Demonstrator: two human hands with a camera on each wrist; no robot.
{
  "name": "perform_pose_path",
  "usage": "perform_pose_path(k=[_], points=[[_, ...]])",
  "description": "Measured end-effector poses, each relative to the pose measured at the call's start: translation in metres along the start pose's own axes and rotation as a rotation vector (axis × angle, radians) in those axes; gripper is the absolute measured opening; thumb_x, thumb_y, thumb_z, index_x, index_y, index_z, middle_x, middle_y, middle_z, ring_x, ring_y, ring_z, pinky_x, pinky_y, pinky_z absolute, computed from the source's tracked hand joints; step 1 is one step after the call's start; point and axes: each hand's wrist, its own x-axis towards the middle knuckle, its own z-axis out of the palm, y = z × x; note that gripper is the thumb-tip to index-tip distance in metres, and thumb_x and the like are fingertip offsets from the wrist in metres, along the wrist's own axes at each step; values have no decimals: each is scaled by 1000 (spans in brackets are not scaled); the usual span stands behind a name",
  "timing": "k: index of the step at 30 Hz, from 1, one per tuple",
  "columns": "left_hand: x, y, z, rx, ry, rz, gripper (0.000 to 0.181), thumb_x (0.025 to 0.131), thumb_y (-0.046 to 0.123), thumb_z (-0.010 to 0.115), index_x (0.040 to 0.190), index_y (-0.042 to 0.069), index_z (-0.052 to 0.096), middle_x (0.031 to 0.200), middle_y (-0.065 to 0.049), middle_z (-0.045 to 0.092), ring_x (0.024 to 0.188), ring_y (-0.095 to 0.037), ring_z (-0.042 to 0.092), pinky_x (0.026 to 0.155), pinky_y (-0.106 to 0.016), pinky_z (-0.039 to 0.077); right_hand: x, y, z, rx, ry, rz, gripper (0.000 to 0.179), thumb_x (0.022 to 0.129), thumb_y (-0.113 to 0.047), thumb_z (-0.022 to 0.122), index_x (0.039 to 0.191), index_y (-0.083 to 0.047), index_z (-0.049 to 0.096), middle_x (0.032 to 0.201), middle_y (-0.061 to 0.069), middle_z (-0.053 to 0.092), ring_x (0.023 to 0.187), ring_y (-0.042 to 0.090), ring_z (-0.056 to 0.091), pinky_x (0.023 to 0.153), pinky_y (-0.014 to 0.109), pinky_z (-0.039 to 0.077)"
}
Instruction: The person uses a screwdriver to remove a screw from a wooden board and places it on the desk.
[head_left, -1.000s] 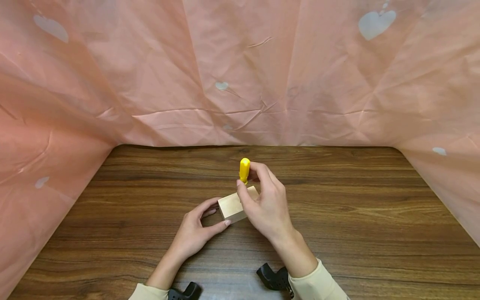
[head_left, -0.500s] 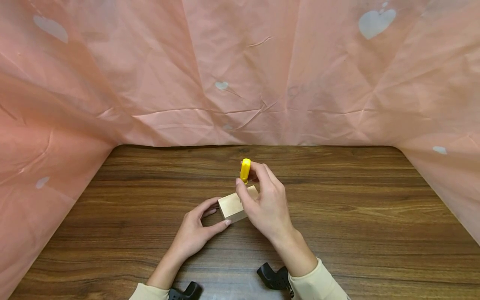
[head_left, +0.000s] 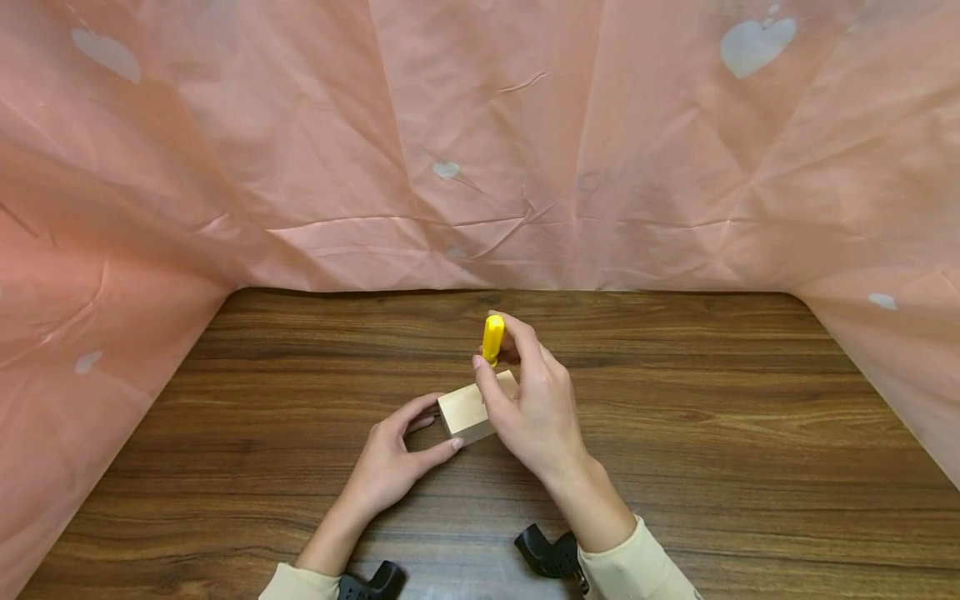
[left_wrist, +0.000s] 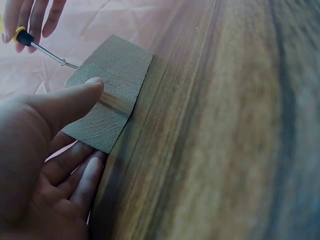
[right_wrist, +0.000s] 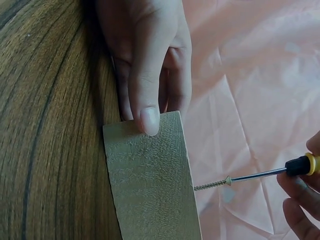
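Note:
A pale wooden block (head_left: 461, 410) lies on the table, gripped at its left end between the thumb and fingers of my left hand (head_left: 390, 458). Above its far end, my right hand (head_left: 536, 408) holds a screwdriver (head_left: 492, 337) by its yellow handle with thumb and fingers. In the right wrist view, the shaft (right_wrist: 257, 175) leads from the black collar to a screw (right_wrist: 212, 185). The screw's tip meets the block's top face, most of its thread showing, and the blade sits at the screw head. My right hand hides part of the block in the head view.
The block rests on a brown wood-grain table (head_left: 712, 417). Pink cloth (head_left: 480, 142) with pale hearts hangs along the back and both sides. Black wrist devices (head_left: 547, 554) sit by the cream sleeves (head_left: 637, 567).
The yellow handle has tipped slightly to the right. My right index finger has shifted up along it. The left hand and the block stay where they were.

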Motion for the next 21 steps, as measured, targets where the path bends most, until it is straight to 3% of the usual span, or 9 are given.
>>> perform_pose_path(k=[10,17,21], points=[[1,0,0,12,2,3,59,87,30,92,141,20,69,139,-6,74,131,-26,70,114,-54,54,1,1,0,15,-1,0,37,96,-7,74,131,-6,64,104,5,80,91,20,77,85,40,65],[0,1,0,11,-5,-11,60,88,31,92,143,19,69,141,-7,73,132,-27,69,115,-55,54,1,2,2,19,18,-22,30,99,-13,77,126,-5,69,103,8,71,91,21,73,81,37,65],[0,0,0,12,-2,-8,60,88,30,92,142,19,69,140,-7,73,131,-27,69,115,-55,54,2,3,1,44,28,-41,35,98,-10,78,133,-6,72,101,9,67,90,20,73,77,30,65]])
